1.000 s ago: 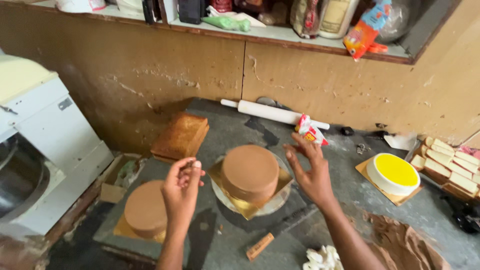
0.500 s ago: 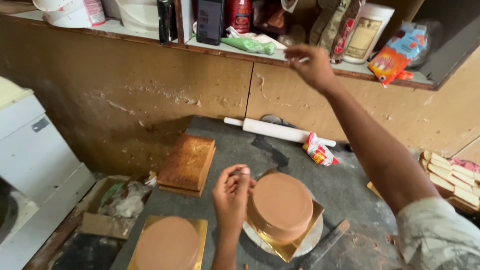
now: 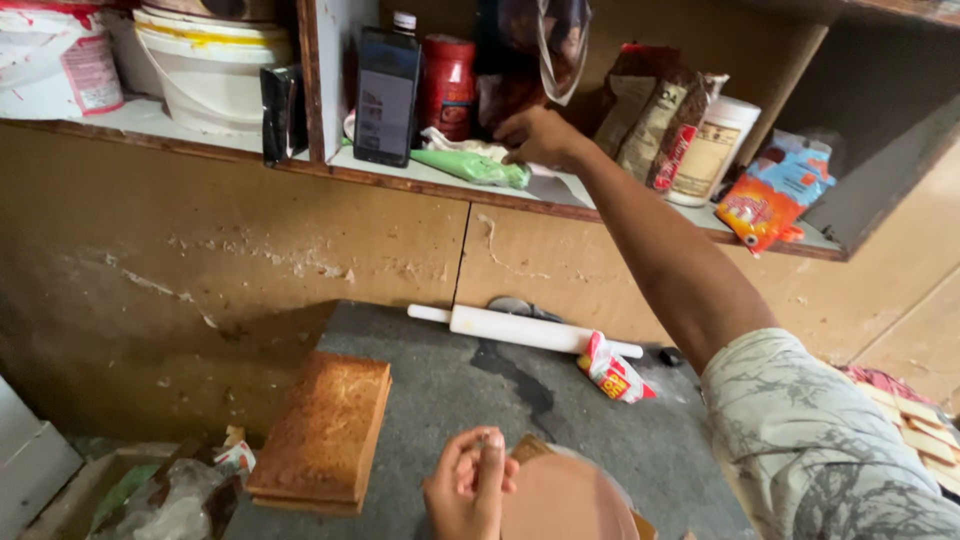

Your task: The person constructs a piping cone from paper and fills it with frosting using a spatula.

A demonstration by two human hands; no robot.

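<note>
My right hand (image 3: 537,135) stretches up to the wooden shelf (image 3: 250,150), fingers bent down on the end of a green piping bag (image 3: 468,165) that lies there. Whether it grips the bag is not clear. My left hand (image 3: 470,487) hovers low over the grey worktop (image 3: 450,390), fingers curled together with nothing visible in them. It is right beside a round brown cake (image 3: 565,502) on a gold board, which the frame's bottom edge cuts off.
A white rolling pin (image 3: 525,330) and a red-white packet (image 3: 612,370) lie at the back of the worktop. A rectangular brown cake slab (image 3: 325,430) sits at left. The shelf holds white buckets (image 3: 210,60), a black phone (image 3: 385,95), a red jar (image 3: 447,85), brown bags (image 3: 650,115) and an orange packet (image 3: 770,200).
My view has tilted up toward the shelf. My right hand rose from beside the round cake to the shelf and came down by the green piping bag. My left hand stayed curled above the cakes.
</note>
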